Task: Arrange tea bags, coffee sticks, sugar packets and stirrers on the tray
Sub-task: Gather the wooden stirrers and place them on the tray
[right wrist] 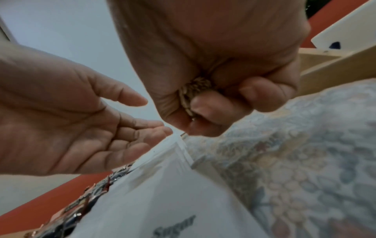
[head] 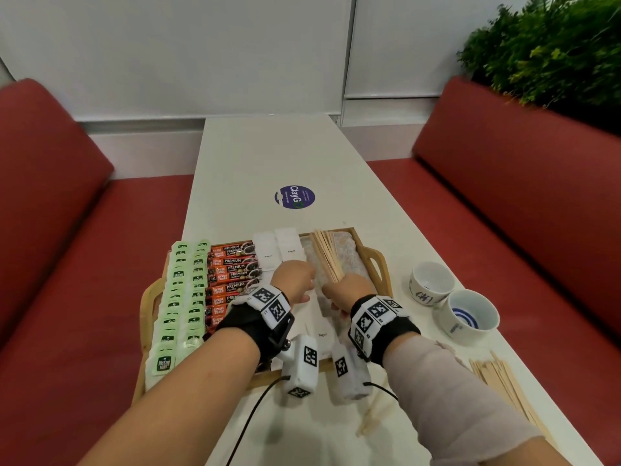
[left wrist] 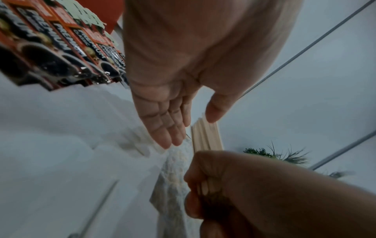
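Observation:
A wooden tray (head: 381, 264) holds two columns of green tea bags (head: 183, 290), a column of orange coffee sticks (head: 233, 274) and white sugar packets (head: 277, 250). My right hand (head: 346, 289) grips a fanned bundle of wooden stirrers (head: 327, 255) over the tray's patterned cloth (head: 349, 257). In the right wrist view the stirrer ends (right wrist: 188, 96) show inside my fist (right wrist: 223, 99). My left hand (head: 294, 275) hovers beside the bundle with straight fingers (left wrist: 162, 127), holding nothing.
Two white cups (head: 431, 282) (head: 470, 316) stand right of the tray. More stirrers (head: 504, 381) lie loose at the table's right edge, some near my wrists (head: 376, 415). A purple sticker (head: 294, 196) marks the table. Red benches (head: 521, 196) flank both sides.

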